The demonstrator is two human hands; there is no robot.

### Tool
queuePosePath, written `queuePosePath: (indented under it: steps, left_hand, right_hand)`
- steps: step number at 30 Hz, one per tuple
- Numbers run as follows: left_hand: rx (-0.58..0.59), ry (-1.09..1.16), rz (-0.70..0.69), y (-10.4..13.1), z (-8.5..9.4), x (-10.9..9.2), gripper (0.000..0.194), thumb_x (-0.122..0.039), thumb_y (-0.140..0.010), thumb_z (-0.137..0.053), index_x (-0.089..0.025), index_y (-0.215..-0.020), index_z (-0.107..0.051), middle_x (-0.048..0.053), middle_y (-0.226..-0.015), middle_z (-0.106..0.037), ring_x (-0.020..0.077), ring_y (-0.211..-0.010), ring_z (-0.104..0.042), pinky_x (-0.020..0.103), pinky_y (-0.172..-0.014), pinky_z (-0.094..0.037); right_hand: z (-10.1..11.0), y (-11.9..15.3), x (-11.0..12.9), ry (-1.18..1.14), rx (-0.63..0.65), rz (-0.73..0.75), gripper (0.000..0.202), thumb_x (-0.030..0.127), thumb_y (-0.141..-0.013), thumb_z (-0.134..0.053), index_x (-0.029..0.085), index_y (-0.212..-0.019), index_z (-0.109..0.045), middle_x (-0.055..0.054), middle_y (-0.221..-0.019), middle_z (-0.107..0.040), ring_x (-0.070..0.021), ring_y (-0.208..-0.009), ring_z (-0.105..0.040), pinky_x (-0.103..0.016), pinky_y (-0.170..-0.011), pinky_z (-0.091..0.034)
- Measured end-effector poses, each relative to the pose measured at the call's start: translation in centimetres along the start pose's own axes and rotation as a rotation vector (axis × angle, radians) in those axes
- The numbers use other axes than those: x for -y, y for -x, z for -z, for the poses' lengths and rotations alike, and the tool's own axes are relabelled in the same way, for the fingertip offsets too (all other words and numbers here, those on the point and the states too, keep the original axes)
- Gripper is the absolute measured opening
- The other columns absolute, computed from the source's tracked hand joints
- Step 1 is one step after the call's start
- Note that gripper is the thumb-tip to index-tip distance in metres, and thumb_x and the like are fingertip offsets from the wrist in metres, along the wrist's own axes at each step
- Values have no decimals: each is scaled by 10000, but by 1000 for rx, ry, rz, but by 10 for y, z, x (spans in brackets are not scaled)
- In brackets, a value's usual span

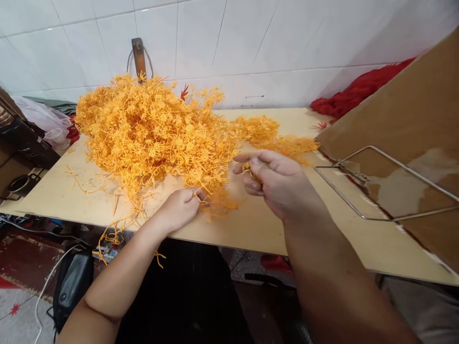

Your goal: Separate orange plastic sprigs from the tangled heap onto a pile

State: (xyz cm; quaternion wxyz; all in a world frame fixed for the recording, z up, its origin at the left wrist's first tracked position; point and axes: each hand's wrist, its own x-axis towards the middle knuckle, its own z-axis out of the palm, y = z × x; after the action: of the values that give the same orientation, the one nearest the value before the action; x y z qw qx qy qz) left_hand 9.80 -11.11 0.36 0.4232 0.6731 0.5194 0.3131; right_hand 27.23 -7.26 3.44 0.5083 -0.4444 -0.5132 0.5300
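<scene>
A big heap of orange artificial-looking sprigs (150,134) with thin, branching tips covers the left and middle of the table. At the heap's front edge, my left hand (182,208) is closed on an orange sprig, its fingertips partly hidden by the strands. To the right of it, my right hand (274,179) is raised over the table, fingers curled in. A small orange bit of sprig shows between its thumb and fingers. More orange sprigs (258,131) trail across the table behind my right hand.
A brown cardboard panel (398,134) leans at the right, with a metal wire frame (358,217) before it. Red material (358,91) lies behind. A black bottle (27,141), a plastic bag (39,114) and a dark mug (21,185) are at the left. The pale table (322,239) meets a tiled wall.
</scene>
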Motion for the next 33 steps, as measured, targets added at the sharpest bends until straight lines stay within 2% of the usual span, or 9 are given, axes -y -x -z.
queuePosePath:
  steps: [7, 12, 17, 18, 20, 23, 26, 29, 33]
  left_hand:
    - [20, -196, -30, -1, -3, -6, 254, -162, -726, -319, -169, -746, -572, 18, -646, -545, 136, -623, -492, 257, -615, -391]
    - [63, -367, -9, 3, -7, -14, 321, -194, -773, -294, -164, -877, -596, 51, -775, -630, 156, -726, -562, 276, -699, -435]
    - [159, -612, 8, 13, -5, -14, 366, -177, -786, -272, -163, -930, -609, 94, -884, -667, 206, -812, -608, 326, -740, -456]
    - [144, -645, 6, 15, -4, -12, 370, -170, -786, -270, -163, -943, -605, 97, -902, -669, 214, -830, -612, 333, -747, -458]
    - [78, -706, -6, 17, -2, -9, 363, -159, -784, -274, -155, -964, -589, 103, -914, -668, 224, -840, -617, 339, -744, -462]
    - [-1, -802, -64, 17, -4, -12, 349, -138, -781, -276, -143, -986, -559, 105, -876, -665, 228, -790, -626, 336, -698, -467]
    - [15, -854, -131, 15, -9, -20, 323, -139, -779, -298, -140, -991, -541, 94, -827, -663, 222, -733, -628, 322, -647, -464]
    - [74, -867, -114, 13, -9, -23, 299, -185, -799, -311, -144, -983, -544, 97, -813, -667, 230, -720, -633, 322, -631, -460]
    - [95, -852, -86, 10, -6, -21, 296, -258, -820, -322, -161, -961, -563, 101, -825, -674, 238, -745, -638, 321, -640, -461]
  right_hand:
    - [-18, 17, -5, 263, 266, 62, 377, 554, -747, -494, 180, -784, -521, 61, -515, -318, -51, -409, -272, -206, -373, -199]
    - [-24, 11, -13, 457, 68, 242, 248, 398, -734, -585, 176, -654, -509, 62, -481, -340, -49, -414, -274, -212, -393, -218]
    - [13, -17, -4, -26, -274, 189, 327, 368, -728, -608, 216, -598, -350, 94, -451, -266, -36, -362, -204, -199, -360, -137]
    - [21, -18, 0, -77, -288, 174, 344, 357, -727, -616, 217, -590, -333, 98, -449, -250, -31, -358, -193, -196, -361, -122]
    - [29, -14, 5, -42, -174, 106, 312, 373, -733, -610, 209, -602, -378, 89, -464, -290, -24, -360, -211, -192, -363, -117]
    - [19, 2, 7, 176, 155, -20, 323, 506, -748, -539, 186, -736, -501, 38, -561, -449, -29, -379, -263, -197, -356, -159]
    - [0, 15, 8, 389, 412, 64, 430, 595, -761, -451, 170, -746, -517, 22, -585, -457, -52, -430, -314, -211, -379, -234]
    - [-10, 23, 9, 594, 475, 222, 413, 579, -745, -496, 170, -698, -517, 13, -604, -476, -75, -511, -393, -218, -442, -298]
    - [-15, 30, 6, 785, 406, 282, 367, 516, -703, -594, 174, -643, -477, 25, -580, -475, -80, -515, -389, -222, -453, -284]
